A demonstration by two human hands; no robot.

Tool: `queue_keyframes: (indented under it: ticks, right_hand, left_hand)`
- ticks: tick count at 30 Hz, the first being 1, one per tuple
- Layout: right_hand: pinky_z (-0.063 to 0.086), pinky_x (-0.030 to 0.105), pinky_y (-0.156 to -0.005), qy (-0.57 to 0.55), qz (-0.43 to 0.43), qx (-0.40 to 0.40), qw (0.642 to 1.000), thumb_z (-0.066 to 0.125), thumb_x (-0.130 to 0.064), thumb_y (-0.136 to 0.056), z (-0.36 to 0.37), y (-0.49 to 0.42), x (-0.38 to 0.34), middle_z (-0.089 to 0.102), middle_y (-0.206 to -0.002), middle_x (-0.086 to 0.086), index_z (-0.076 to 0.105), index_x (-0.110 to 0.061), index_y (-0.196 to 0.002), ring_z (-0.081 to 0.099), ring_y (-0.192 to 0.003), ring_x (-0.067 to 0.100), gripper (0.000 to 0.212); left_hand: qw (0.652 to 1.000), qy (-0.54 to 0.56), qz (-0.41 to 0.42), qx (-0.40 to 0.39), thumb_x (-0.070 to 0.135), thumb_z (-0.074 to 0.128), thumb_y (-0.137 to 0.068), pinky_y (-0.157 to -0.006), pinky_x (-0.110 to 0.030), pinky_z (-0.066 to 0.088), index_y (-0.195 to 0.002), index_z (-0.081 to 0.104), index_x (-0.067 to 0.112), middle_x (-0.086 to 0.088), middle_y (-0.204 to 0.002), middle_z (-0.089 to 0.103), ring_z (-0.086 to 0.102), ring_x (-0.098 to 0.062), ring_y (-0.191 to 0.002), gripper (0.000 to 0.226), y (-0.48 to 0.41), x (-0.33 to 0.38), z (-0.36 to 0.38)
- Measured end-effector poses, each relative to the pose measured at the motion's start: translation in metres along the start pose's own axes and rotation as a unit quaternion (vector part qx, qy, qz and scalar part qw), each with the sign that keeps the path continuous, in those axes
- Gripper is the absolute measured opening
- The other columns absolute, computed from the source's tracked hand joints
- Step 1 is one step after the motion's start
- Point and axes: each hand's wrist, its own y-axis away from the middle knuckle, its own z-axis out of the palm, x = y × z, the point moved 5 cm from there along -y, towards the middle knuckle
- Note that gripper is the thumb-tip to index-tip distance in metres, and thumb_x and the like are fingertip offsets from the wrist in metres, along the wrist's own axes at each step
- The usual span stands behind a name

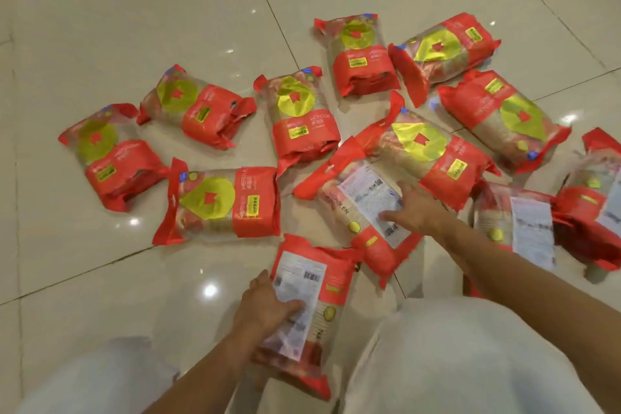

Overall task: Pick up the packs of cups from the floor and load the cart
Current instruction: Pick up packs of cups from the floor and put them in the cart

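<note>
Several red and clear packs of cups with yellow-green labels lie scattered on the glossy tiled floor. My left hand [268,306] grips the nearest pack [312,282], which lies label side up between my knees. My right hand [415,208] rests fingers-down on a second pack [356,205] turned white label up, just beyond the first; whether it grips this pack is unclear. More packs lie to the left [218,205], farther back [300,114] and at the right [517,225]. No cart is in view.
My knees in light trousers [463,356] fill the bottom of the view. Bare cream floor tiles [134,10] stretch across the top and left. Packs at the right edge [601,185] are partly cut off.
</note>
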Motion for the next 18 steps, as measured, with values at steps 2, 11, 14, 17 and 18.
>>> queue_keyframes:
  ticks: [2, 11, 14, 17, 18]
  right_hand:
    - [0.049, 0.036, -0.096, -0.079, 0.014, -0.030, 0.996, 0.087, -0.040, -0.077, 0.013, -0.023, 0.011, 0.058, -0.142, 0.014, 0.041, -0.005, -0.148, 0.061, -0.117, 0.030, 0.092]
    - [0.060, 0.046, -0.084, -0.207, 0.069, -0.002, 0.976, 0.094, -0.031, -0.065, 0.036, 0.002, 0.027, 0.068, -0.108, 0.005, 0.041, -0.010, -0.118, 0.070, -0.095, 0.026, 0.078]
    - [0.059, 0.047, -0.079, -0.192, 0.038, 0.046, 0.980, 0.094, -0.032, -0.064, -0.003, 0.050, 0.005, 0.066, -0.101, -0.002, 0.037, -0.014, -0.118, 0.070, -0.090, 0.024, 0.080]
    - [0.057, 0.039, -0.070, -0.239, 0.003, 0.078, 0.968, 0.095, -0.036, -0.062, -0.075, 0.112, -0.034, 0.065, -0.099, -0.011, 0.039, -0.021, -0.120, 0.069, -0.085, 0.014, 0.082]
    - [0.057, 0.037, -0.069, -0.260, -0.009, 0.084, 0.962, 0.095, -0.037, -0.061, -0.102, 0.137, -0.052, 0.068, -0.099, -0.011, 0.040, -0.023, -0.117, 0.070, -0.084, 0.012, 0.080]
  left_hand:
    - [0.994, 0.104, -0.028, -0.022, 0.017, 0.086, -0.070, -0.084, -0.042, 0.062, -0.123, 0.060, 0.013, -0.004, -0.111, 0.076, 0.075, -0.021, -0.097, 0.059, -0.019, -0.010, 0.016]
    - [0.990, 0.125, -0.047, 0.037, 0.028, 0.089, -0.059, -0.059, -0.020, 0.049, -0.099, 0.062, 0.023, 0.009, -0.084, 0.075, 0.070, -0.002, -0.072, 0.049, 0.016, -0.011, -0.003]
    - [0.978, 0.187, -0.040, 0.080, 0.025, 0.089, -0.067, -0.073, -0.034, 0.059, -0.109, 0.064, 0.019, 0.003, -0.097, 0.076, 0.074, -0.015, -0.083, 0.049, 0.063, 0.005, -0.054]
    - [0.964, 0.235, 0.008, 0.122, 0.021, 0.089, -0.072, -0.092, -0.047, 0.059, -0.115, 0.069, 0.022, 0.001, -0.107, 0.079, 0.076, -0.020, -0.093, 0.047, 0.126, 0.045, -0.129]
    - [0.958, 0.250, 0.030, 0.133, 0.020, 0.089, -0.074, -0.093, -0.048, 0.059, -0.116, 0.069, 0.024, 0.002, -0.108, 0.079, 0.076, -0.020, -0.094, 0.047, 0.153, 0.062, -0.156]
